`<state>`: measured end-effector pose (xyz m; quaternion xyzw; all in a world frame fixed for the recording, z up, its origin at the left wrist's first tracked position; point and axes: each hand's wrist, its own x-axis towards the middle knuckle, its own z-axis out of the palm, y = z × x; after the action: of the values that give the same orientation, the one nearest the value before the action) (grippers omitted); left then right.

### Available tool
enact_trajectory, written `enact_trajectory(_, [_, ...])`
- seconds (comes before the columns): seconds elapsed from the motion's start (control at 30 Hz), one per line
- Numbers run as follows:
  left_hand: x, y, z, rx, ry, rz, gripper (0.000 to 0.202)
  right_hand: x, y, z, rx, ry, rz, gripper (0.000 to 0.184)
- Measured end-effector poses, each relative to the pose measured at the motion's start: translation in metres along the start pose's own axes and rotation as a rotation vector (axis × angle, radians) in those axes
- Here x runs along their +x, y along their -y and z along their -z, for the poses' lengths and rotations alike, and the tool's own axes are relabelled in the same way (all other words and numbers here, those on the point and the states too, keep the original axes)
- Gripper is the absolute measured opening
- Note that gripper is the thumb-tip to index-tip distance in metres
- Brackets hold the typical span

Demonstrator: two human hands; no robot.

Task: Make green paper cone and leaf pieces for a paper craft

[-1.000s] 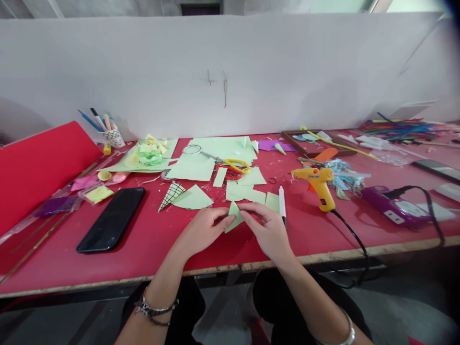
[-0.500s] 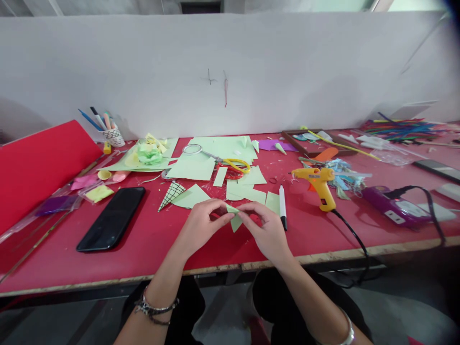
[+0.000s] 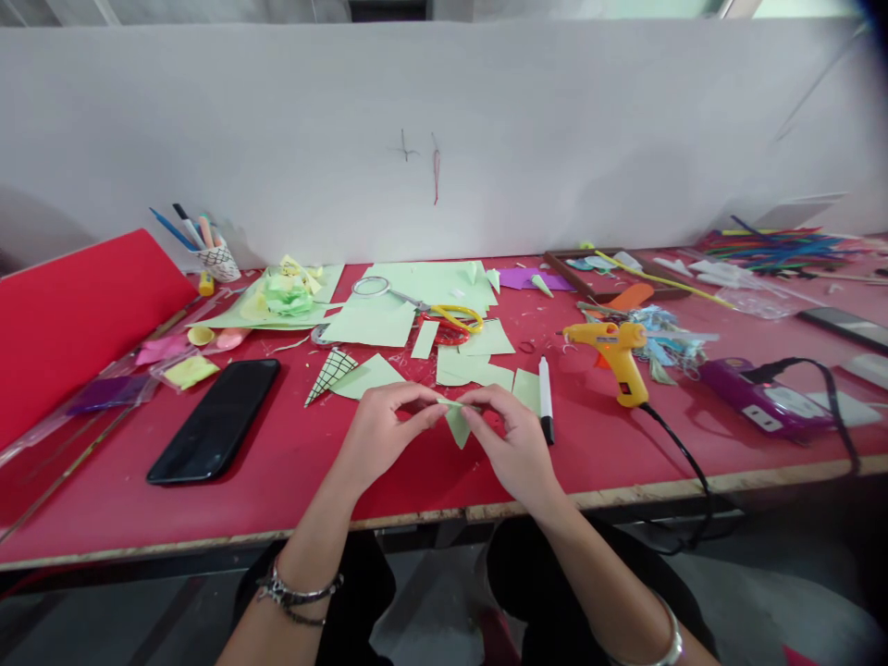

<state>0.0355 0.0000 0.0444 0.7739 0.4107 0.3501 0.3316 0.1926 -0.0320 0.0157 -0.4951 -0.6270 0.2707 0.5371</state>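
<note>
Between my two hands is a small piece of light green paper (image 3: 457, 427), its pointed end hanging downward. My left hand (image 3: 394, 427) pinches its upper left edge between thumb and fingers. On the other side, my right hand (image 3: 510, 439) pinches the upper right edge the same way. Just beyond the hands lie cut green paper pieces (image 3: 472, 370) and a cone with a black grid pattern (image 3: 331, 375). A white marker with a black end (image 3: 546, 398) rests to the right of my right hand.
Scissors with yellow and red handles (image 3: 454, 321) lie on green sheets. A yellow glue gun (image 3: 614, 356) stands at right, its cord running over the table edge to a purple power strip (image 3: 763, 398). At left are a black phone (image 3: 215, 421) and a pen cup (image 3: 219, 261).
My left hand has shifted slightly left and down. The green paper has turned a little, its point now lower and further right. My right hand is almost unmoved.
</note>
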Motion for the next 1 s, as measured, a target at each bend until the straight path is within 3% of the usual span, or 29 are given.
enact_trajectory(0.43, [-0.0004,0.0018,0.0,-0.084,0.019,0.025,0.021,0.0008,-0.0004,-0.0003,0.053,0.045,-0.108,0.011])
enact_trajectory(1.0, [-0.0001,0.0013,0.0002,-0.065,-0.023,0.064,0.02,0.0004,-0.0006,0.0004,0.013,0.02,-0.072,0.01])
